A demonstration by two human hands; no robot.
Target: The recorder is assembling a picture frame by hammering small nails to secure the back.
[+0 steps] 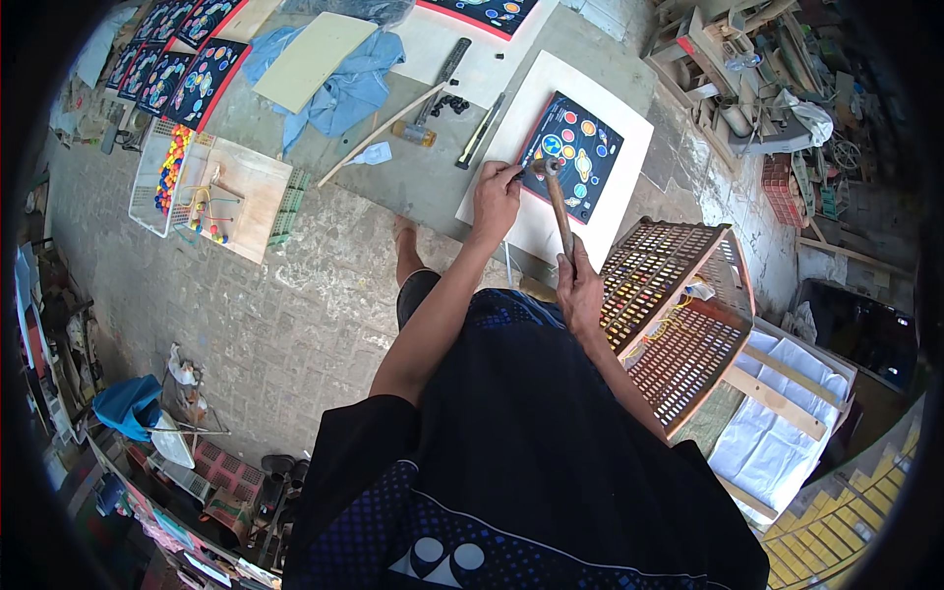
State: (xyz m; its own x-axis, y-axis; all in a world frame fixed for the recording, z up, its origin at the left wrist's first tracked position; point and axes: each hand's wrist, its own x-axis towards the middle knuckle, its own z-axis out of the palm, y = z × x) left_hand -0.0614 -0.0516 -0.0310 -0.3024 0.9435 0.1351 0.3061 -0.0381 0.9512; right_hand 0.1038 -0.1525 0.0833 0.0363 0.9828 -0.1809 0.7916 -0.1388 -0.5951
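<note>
My right hand (580, 288) is wrapped round the wooden handle of a hammer (559, 205), whose metal head is over the left part of a dark board (612, 147) printed with coloured planets. At that board's left edge my left hand (497, 205) is closed in a pinch, close to the hammer head. What its fingers hold is small and dark and I cannot make it out. The printed board has a red edge and lies on a larger white board (621, 120). Left of it on the worktable lie a cutter knife (480, 131) and small black pieces (452, 103).
A brown plastic crate (688, 369) stands close by my right arm. A screwdriver with an amber handle (415, 133), a wooden stick (379, 133) and a blue cloth (339, 93) lie on the table. More planet boards (208, 84) and a basket of coloured beads (149, 187) are at left.
</note>
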